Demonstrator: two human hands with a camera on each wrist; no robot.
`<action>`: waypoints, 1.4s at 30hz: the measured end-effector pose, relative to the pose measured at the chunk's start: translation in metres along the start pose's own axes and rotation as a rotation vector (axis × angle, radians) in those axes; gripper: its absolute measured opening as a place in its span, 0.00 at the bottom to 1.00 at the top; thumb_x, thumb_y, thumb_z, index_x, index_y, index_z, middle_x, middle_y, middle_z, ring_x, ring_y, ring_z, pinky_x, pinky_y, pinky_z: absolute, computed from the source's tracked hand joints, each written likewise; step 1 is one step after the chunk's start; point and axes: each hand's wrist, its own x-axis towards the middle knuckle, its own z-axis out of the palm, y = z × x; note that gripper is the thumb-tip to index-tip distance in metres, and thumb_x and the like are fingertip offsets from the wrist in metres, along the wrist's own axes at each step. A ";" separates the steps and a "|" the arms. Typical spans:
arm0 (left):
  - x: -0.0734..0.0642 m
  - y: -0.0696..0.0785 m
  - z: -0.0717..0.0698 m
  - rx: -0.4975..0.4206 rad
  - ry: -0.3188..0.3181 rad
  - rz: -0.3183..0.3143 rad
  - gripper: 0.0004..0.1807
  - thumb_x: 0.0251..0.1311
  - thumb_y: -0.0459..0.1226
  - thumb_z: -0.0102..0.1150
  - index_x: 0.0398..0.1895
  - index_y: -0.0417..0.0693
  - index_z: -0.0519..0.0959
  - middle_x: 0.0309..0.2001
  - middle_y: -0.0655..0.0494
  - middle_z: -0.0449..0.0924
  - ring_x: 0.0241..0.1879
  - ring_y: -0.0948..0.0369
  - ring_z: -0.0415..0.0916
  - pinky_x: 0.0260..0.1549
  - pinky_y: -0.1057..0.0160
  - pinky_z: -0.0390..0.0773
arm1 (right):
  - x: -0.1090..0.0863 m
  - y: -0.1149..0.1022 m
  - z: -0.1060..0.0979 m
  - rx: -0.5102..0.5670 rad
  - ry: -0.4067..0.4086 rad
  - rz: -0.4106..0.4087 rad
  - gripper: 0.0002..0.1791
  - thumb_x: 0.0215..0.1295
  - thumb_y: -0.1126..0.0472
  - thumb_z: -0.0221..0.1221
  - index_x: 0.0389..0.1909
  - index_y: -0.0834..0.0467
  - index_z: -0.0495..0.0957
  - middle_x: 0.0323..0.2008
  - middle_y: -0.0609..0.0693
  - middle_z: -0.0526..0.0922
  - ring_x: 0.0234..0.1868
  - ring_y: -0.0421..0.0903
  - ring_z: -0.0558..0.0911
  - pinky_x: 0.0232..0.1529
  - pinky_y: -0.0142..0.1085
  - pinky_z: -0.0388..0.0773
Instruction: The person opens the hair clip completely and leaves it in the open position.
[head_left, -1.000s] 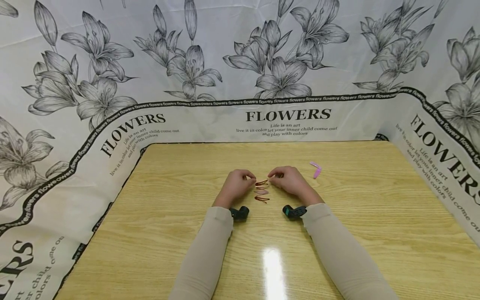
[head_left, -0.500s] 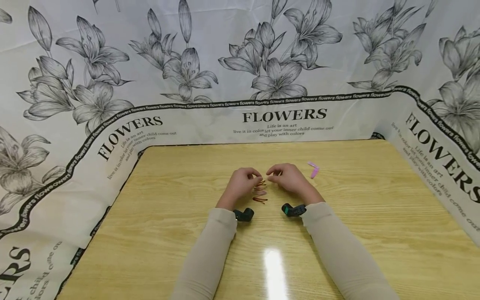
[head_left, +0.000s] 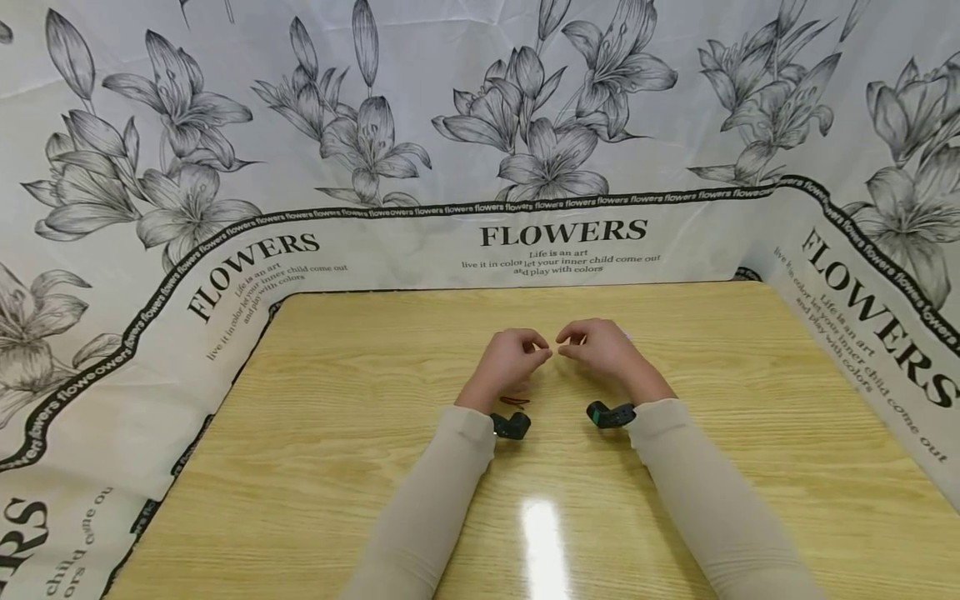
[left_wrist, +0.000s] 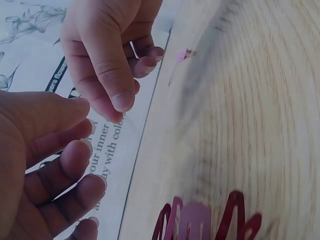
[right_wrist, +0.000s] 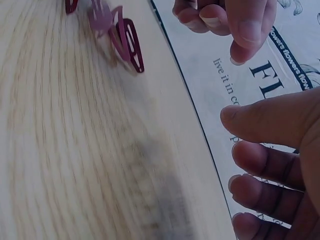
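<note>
My left hand (head_left: 513, 358) hovers over the table with thumb and fingers loosely bent and nothing between them. Facing it across a narrow gap is my right hand (head_left: 600, 348), likewise holding nothing. A row of snap hair clips stands on the wood below my left hand. In the left wrist view they include a mauve clip (left_wrist: 195, 210) and a dark red clip (left_wrist: 236, 196) splayed into a V. The head view shows only the nearest dark red clip (head_left: 515, 402); the left hand covers the others. Beyond the right hand lies a pink hair clip (left_wrist: 183, 55), mostly hidden in the head view.
The wooden table (head_left: 360, 400) ends at the back against a white flower-print cloth (head_left: 420, 250), which also rises at both sides. Each wrist carries a small black camera, the left camera (head_left: 512, 426) close to the nearest clip. Light reflects off the table's front part.
Both hands have shifted right and slightly away from me. My left hand now covers most of the clip row, and my right hand now covers most of the pink clip in the head view.
</note>
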 end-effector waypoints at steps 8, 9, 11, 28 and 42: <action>0.008 0.009 0.009 0.043 0.002 0.024 0.08 0.66 0.45 0.59 0.41 0.55 0.83 0.29 0.60 0.77 0.26 0.63 0.71 0.26 0.66 0.72 | -0.002 0.014 -0.015 -0.038 -0.004 0.018 0.12 0.66 0.55 0.59 0.47 0.55 0.82 0.36 0.51 0.80 0.31 0.47 0.73 0.31 0.37 0.70; 0.008 0.010 0.010 0.044 0.003 0.027 0.08 0.65 0.45 0.59 0.41 0.54 0.83 0.29 0.60 0.77 0.26 0.63 0.71 0.26 0.66 0.72 | -0.002 0.015 -0.017 -0.041 -0.006 0.018 0.13 0.67 0.55 0.59 0.48 0.55 0.82 0.36 0.52 0.80 0.31 0.47 0.73 0.31 0.37 0.70; 0.010 0.013 0.012 0.042 0.003 0.032 0.08 0.65 0.44 0.59 0.41 0.53 0.84 0.29 0.60 0.77 0.26 0.63 0.72 0.26 0.67 0.72 | -0.002 0.017 -0.019 -0.042 -0.009 0.025 0.13 0.67 0.55 0.59 0.48 0.55 0.82 0.37 0.52 0.80 0.31 0.47 0.73 0.30 0.37 0.70; 0.018 0.025 0.025 0.071 -0.037 0.037 0.09 0.65 0.43 0.60 0.41 0.51 0.84 0.31 0.60 0.78 0.26 0.64 0.72 0.24 0.68 0.72 | -0.006 0.034 -0.032 -0.072 -0.015 0.048 0.14 0.69 0.57 0.56 0.50 0.58 0.81 0.40 0.55 0.80 0.34 0.49 0.75 0.35 0.41 0.72; 0.029 0.030 0.039 0.122 -0.080 0.030 0.08 0.64 0.44 0.60 0.40 0.53 0.84 0.32 0.61 0.79 0.29 0.64 0.73 0.30 0.68 0.73 | -0.006 0.051 -0.036 -0.090 -0.022 0.073 0.13 0.69 0.59 0.56 0.49 0.59 0.81 0.38 0.55 0.81 0.31 0.45 0.79 0.39 0.44 0.74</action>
